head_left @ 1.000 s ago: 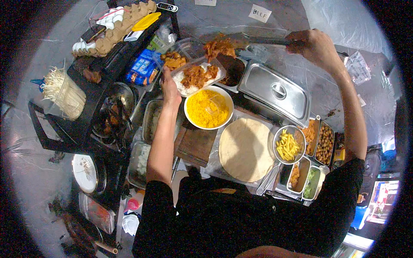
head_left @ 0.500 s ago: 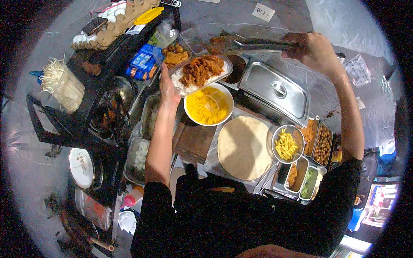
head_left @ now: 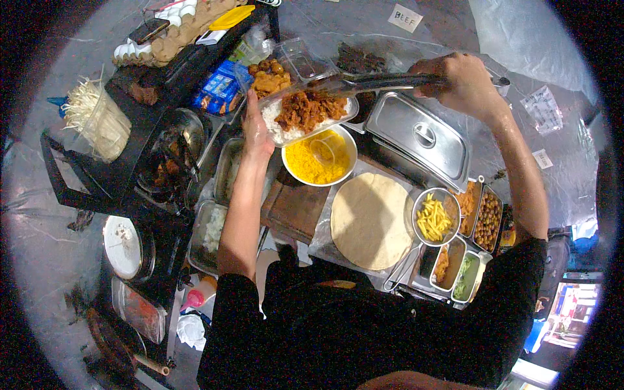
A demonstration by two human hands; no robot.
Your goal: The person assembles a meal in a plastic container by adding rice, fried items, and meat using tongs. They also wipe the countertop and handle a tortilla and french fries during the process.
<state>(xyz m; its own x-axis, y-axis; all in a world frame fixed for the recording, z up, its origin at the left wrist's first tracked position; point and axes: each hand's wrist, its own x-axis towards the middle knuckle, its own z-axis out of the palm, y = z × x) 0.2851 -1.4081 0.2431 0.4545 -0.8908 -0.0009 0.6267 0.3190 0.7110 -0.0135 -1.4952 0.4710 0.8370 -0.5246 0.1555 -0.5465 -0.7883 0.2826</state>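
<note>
My left hand (head_left: 257, 131) grips the near-left side of a clear plastic food container (head_left: 353, 112), holding it up over a white bowl of yellow rice (head_left: 318, 159). Inside the container lies white rice (head_left: 276, 129) topped with reddish-brown saucy meat (head_left: 305, 112). My right hand (head_left: 458, 79) is closed round the handle of dark metal tongs (head_left: 396, 80). The tongs reach leftward, with their tips at the container's far side by the meat. Whether food is still between the tips is hard to make out.
A lidded steel pan (head_left: 422, 133) stands right of the bowl. Nearer lie a flatbread (head_left: 370, 221), a bowl of fries (head_left: 434, 218) and several topping trays (head_left: 487, 218). On the left are a dark pan (head_left: 170, 156), noodles in a clear tub (head_left: 101, 127) and an egg tray (head_left: 182, 29).
The tongs, which held brown food beyond the container, have come down and nearer to its far rim. My right hand has shifted left. The left hand stays nearly in place with the container.
</note>
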